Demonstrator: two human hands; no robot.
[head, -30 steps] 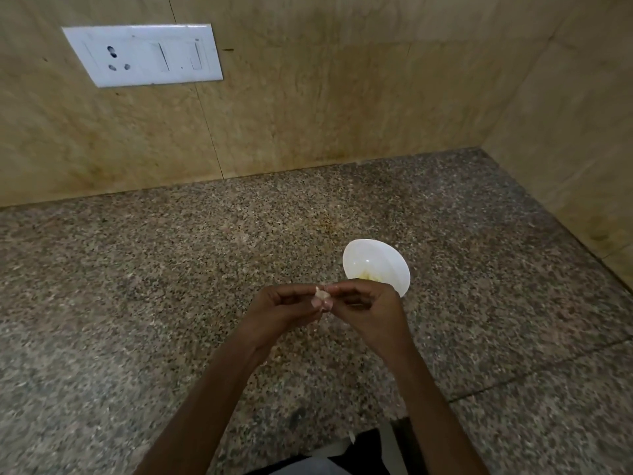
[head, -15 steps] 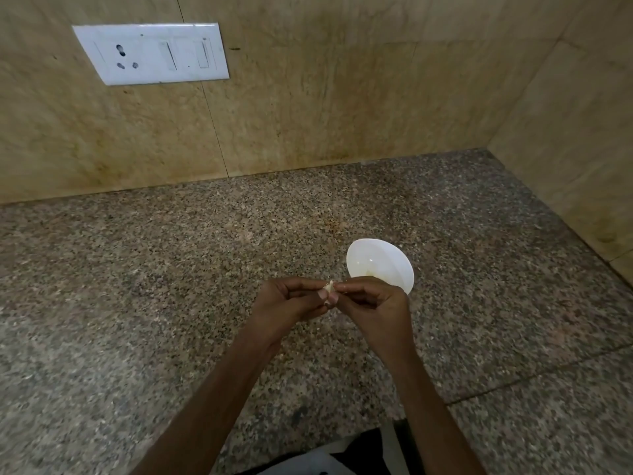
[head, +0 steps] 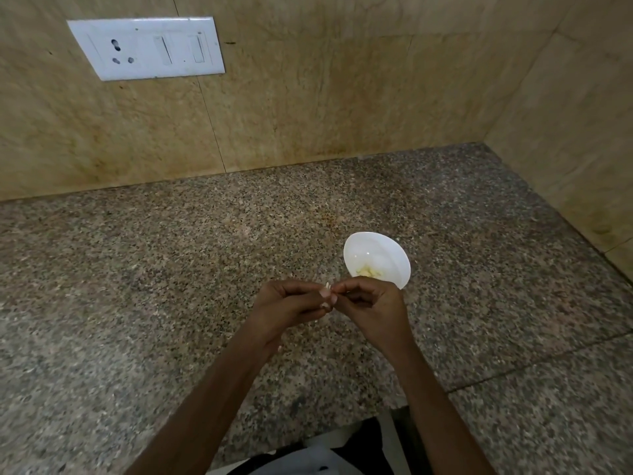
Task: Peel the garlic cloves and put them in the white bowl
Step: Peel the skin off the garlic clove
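Head view, my left hand [head: 287, 305] and right hand [head: 370, 303] pinching a garlic clove [head: 327, 286] mid-frame, white bowl [head: 380, 255] just behind on granite counter [head: 171, 269].

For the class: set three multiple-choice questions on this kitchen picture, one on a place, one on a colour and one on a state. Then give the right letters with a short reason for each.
1. Where does the bowl stand?
A. on the counter, just beyond the right hand
B. on a shelf
C. on the floor

2. What colour is the switch plate on the wall?
A. black
B. white
C. red

3. What is the state of the clove?
A. lying in the bowl
B. lying on the counter
C. pinched between both hands

Answers:
1 A: the bowl sits on the speckled counter, right behind the right hand.
2 B: the switch plate is white against the tan wall.
3 C: the fingertips of the left hand and the right hand meet on the clove, above the counter.
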